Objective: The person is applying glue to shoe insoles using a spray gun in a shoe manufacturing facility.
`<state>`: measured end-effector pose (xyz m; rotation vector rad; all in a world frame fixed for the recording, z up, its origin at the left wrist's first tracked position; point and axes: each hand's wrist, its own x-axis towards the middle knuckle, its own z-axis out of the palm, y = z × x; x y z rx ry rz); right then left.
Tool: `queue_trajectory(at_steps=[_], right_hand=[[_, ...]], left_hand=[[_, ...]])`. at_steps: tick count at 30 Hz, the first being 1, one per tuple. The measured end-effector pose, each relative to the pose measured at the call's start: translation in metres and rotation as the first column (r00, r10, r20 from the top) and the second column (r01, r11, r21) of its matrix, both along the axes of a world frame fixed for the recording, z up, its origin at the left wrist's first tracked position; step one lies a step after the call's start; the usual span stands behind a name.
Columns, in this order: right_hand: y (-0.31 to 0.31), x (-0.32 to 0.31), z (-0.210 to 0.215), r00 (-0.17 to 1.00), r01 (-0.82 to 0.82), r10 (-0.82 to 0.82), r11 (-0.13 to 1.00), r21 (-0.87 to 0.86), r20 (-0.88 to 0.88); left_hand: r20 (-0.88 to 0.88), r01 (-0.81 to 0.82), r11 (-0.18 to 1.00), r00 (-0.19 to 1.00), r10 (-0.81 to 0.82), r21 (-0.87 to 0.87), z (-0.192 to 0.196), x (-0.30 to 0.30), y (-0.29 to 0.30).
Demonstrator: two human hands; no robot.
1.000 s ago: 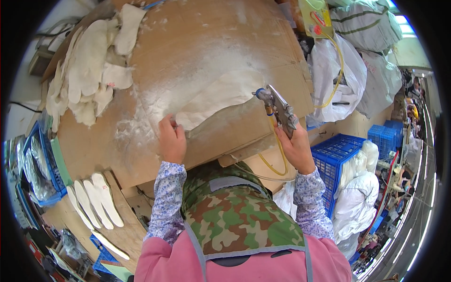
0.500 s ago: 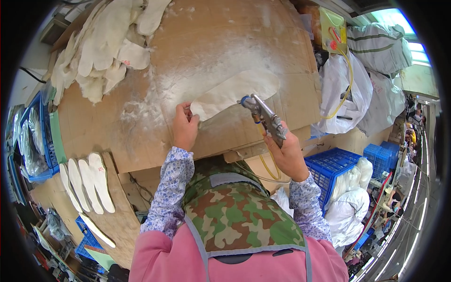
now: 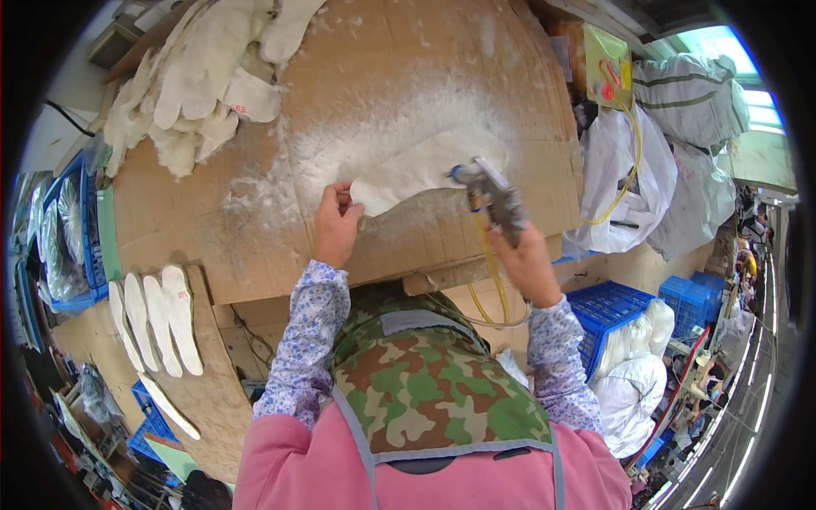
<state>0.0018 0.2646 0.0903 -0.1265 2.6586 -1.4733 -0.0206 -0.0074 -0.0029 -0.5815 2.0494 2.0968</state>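
Note:
A cream-white fleecy insole (image 3: 406,172) lies flat on the cardboard (image 3: 229,255) in front of me. Its left end is pinched between the thumb and fingers of my left hand (image 3: 337,228). My right hand (image 3: 527,263) is wrapped round the grip of a metal spray gun (image 3: 500,202), which is blurred by motion. The gun's blue-ringed nozzle points left and is over the lower edge of the insole, toward its right end; I cannot tell how high above it. A yellow hose (image 3: 491,276) hangs down from the gun.
Piled fleecy insoles (image 3: 200,76) lie at the back left. Several more insoles (image 3: 178,319) lie in a row on a board at the left. A blue crate (image 3: 599,319) stands at the right, below white bags (image 3: 612,161). White residue coats the cardboard around the insole.
The spray gun in my right hand has shifted slightly to the right and tilted. My left hand still pinches the insole's end. The whole view has moved a little.

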Motion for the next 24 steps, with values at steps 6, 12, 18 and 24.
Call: queue_trajectory(at_steps=[6, 12, 18, 24], right_hand=[[0.099, -0.043, -0.031, 0.888, 0.39, -0.32, 0.905, -0.172, 0.329], [0.165, -0.088, -0.098, 0.818, 0.548, -0.427, 0.783, -0.294, 0.386], [0.15, -0.067, -0.099, 0.885, 0.465, -0.254, 0.53, 0.709, -0.39], [-0.012, -0.036, -0.051, 0.889, 0.07, 0.188, 0.844, -0.531, 0.416]], left_hand=[[-0.009, -0.027, 0.907, 0.999, 0.034, 0.421, 0.052, -0.013, 0.012], [-0.158, 0.074, 0.714, 0.986, 0.052, 0.696, 0.13, -0.018, 0.031], [-0.256, 0.049, 0.7, 0.947, 0.193, 0.712, 0.192, 0.012, 0.004], [-0.237, -0.1, 0.641, 0.877, 0.418, 0.761, 0.21, 0.069, -0.048]])
